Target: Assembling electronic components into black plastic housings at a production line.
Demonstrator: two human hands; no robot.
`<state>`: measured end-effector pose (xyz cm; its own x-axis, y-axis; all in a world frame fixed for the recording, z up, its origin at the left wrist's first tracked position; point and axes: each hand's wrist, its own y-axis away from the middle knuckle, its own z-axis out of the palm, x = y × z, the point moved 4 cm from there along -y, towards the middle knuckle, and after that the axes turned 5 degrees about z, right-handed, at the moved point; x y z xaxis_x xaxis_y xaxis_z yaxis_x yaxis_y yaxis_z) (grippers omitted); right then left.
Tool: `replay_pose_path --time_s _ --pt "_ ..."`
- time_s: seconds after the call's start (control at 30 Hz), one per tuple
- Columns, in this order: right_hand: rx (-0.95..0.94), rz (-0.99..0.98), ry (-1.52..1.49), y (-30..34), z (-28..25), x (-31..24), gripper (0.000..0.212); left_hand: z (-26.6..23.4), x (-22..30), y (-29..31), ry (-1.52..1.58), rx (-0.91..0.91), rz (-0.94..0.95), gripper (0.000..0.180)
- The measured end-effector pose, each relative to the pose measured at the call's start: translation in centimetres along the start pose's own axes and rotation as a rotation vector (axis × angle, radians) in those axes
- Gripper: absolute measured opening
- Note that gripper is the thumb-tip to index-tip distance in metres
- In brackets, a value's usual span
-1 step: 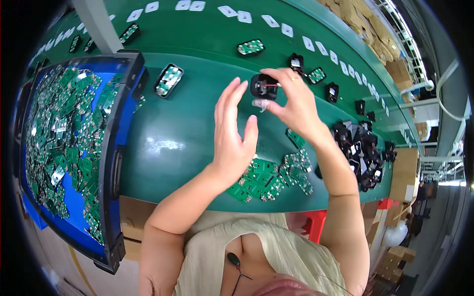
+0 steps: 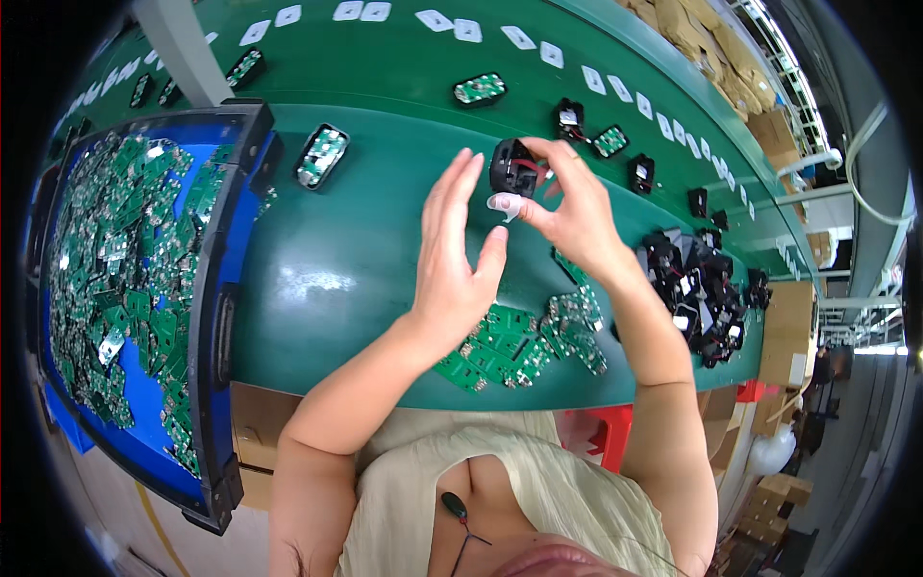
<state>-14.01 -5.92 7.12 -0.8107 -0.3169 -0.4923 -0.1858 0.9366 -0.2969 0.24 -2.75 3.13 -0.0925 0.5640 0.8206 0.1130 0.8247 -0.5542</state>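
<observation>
Black housing [image 2: 508,169] is held up over the green table [image 2: 317,240] in front of the person, tilted, with red wire [image 2: 529,165] showing at its open side. The right hand [image 2: 577,212] pinches it between thumb and fingers; a whitish piece [image 2: 504,204] sits at the thumb's tip (whether worn or held, I cannot tell). Just beside the housing, the left hand [image 2: 450,258] is open, its thumb spread well apart from the fingers. Nearer the body, loose circuit boards [image 2: 505,341] lie heaped toward the table's front edge. A pile of dark parts [image 2: 707,308] lies to the right; to the left, one cased board [image 2: 321,156] rests near a black-framed blue tray [image 2: 206,365] full of boards. Beyond, a green belt [image 2: 385,62] carries white plates [image 2: 467,30] and further cased boards [image 2: 479,89].
</observation>
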Motion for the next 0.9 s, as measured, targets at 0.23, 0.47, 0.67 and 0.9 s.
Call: replay_pose_path --time_s 0.23,0.47,0.67,0.9 --pt "-0.067 0.313 -0.543 5.8 0.9 1.5 0.042 3.2 -0.7 0.9 0.203 -0.249 -0.076 0.059" --pt "0.069 0.481 -0.895 7.4 0.7 2.1 0.045 2.6 -1.3 0.9 0.597 -0.103 -0.401 0.035" --pt "-0.040 0.584 -1.412 8.2 2.7 1.4 0.062 2.8 -0.6 1.3 0.231 -0.145 -0.292 0.018" --pt "-0.142 0.528 -1.563 7.9 3.5 -0.4 0.076 1.6 1.5 0.7 -0.223 0.004 0.215 0.023"
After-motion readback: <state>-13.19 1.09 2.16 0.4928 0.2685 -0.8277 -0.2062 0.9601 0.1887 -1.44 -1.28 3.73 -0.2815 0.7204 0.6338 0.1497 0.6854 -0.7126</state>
